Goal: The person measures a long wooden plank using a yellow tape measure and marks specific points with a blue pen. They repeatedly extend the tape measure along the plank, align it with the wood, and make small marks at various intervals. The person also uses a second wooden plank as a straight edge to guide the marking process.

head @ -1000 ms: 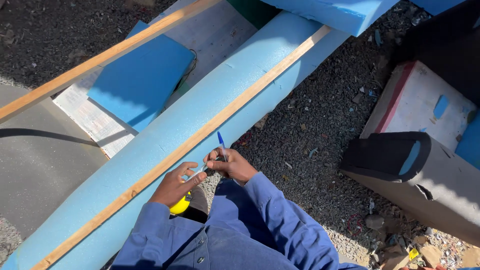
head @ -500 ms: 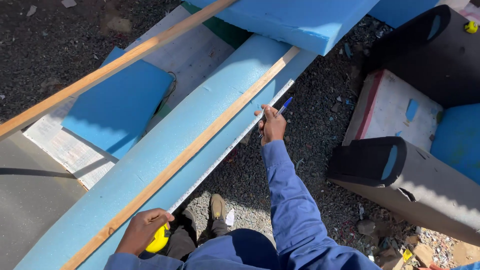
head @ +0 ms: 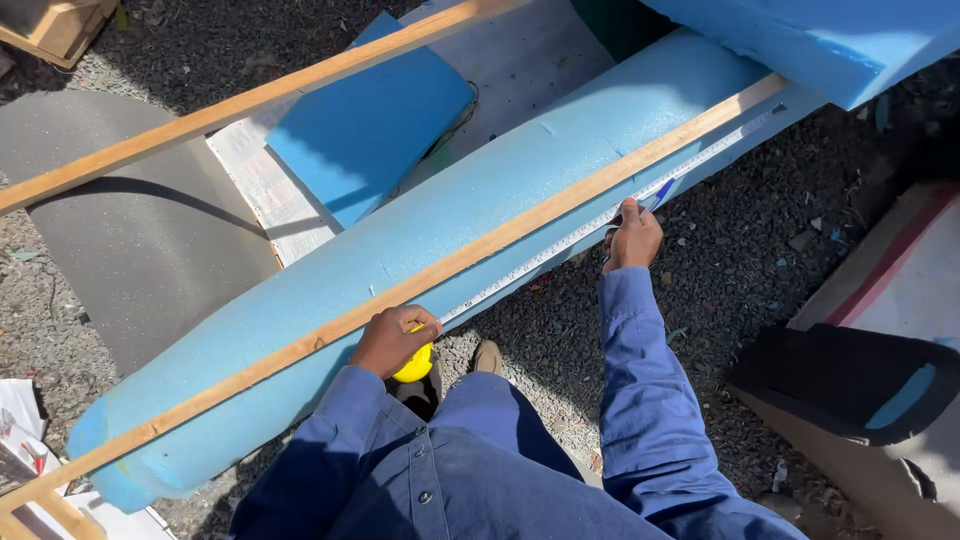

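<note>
Gripping a round yellow tape case, left hand anchors it; right hand pinches a blue pen against the metal tape, stretched along the grainy foam slab.

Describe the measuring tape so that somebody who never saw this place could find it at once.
Find the long blue foam slab lying slantwise over the gravel, with a wooden strip along it. Beside that strip runs the tape, from the yellow case under the left hand past the right hand. Only it is thin, pale and marked.
</note>
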